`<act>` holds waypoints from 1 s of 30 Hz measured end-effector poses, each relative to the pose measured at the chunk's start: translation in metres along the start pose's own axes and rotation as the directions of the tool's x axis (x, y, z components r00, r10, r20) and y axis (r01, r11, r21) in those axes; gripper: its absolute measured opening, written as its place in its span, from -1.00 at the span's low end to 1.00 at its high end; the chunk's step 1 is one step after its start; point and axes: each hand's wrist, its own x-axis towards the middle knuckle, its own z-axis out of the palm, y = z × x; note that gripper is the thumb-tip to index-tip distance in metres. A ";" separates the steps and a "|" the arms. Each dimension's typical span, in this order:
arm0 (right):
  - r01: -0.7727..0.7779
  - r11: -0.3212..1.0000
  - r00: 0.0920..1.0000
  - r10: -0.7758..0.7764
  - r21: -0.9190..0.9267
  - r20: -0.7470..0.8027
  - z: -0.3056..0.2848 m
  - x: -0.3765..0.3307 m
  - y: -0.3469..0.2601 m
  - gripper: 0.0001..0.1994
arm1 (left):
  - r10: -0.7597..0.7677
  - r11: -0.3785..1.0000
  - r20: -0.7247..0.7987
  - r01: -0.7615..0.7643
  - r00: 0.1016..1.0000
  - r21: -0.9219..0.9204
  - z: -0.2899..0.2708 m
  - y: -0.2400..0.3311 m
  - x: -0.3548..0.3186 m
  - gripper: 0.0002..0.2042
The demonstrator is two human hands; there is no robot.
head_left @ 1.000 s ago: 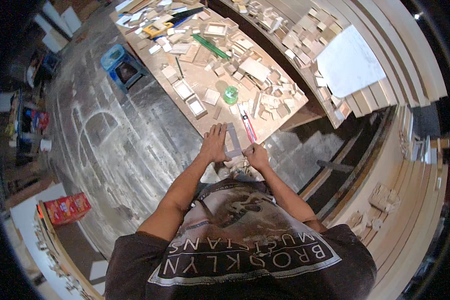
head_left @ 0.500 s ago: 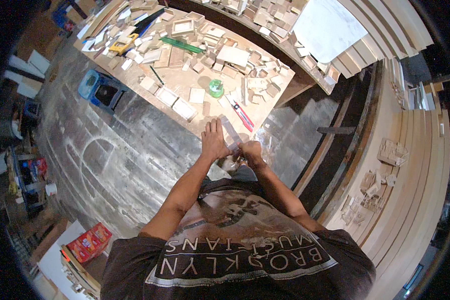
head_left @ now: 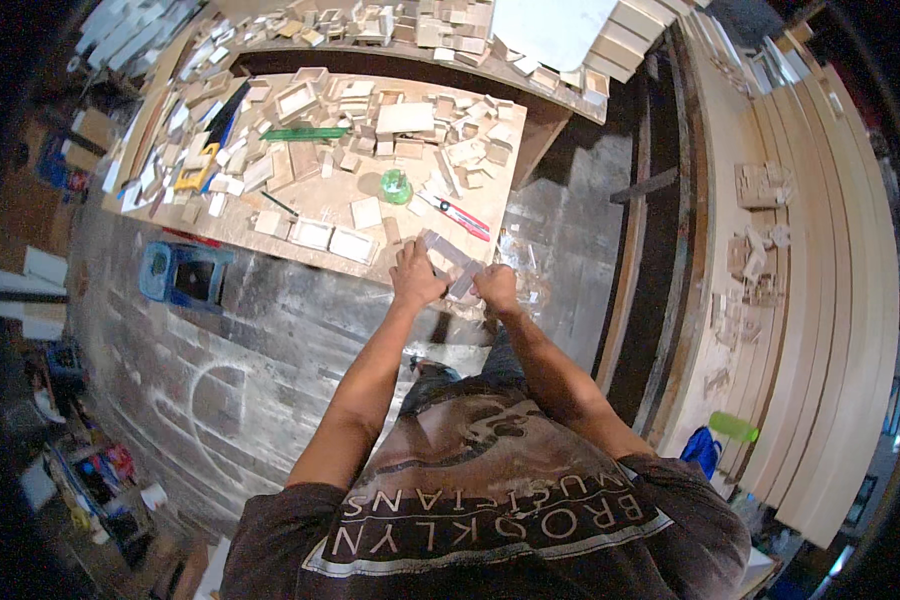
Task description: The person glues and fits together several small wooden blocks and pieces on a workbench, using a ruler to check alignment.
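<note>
At the near corner of the work table [head_left: 490,170], both of my hands are on a greyish angled strip [head_left: 452,250] that bends like an L. My left hand [head_left: 417,278] grips its left side, with the fingers bent over it. My right hand [head_left: 495,287] is closed like a fist round the strip's right end. What lies under the fingers is hidden. Just beyond the strip lies a red utility knife [head_left: 463,218]. A green round container [head_left: 396,186] stands to its left. A shallow wooden box [head_left: 352,245] sits at the table edge left of my left hand.
Many small wooden pieces cover the table, with a green strip [head_left: 306,133] and a yellow-handled saw [head_left: 196,168] among them. A blue plastic stool [head_left: 155,272] stands on the floor at left. Long boards [head_left: 810,330] are stacked at right. Another bench [head_left: 440,60] stands behind.
The view has tilted and shifted, so the table appears lower and further left. My hands stay at the strip; more of its angled shape shows between them.
</note>
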 end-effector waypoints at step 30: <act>-0.363 0.850 0.923 0.273 0.381 0.271 0.001 0.001 0.018 -0.80 | 0.132 0.990 0.020 -0.131 0.991 -0.043 -0.008 -0.034 0.064 -0.85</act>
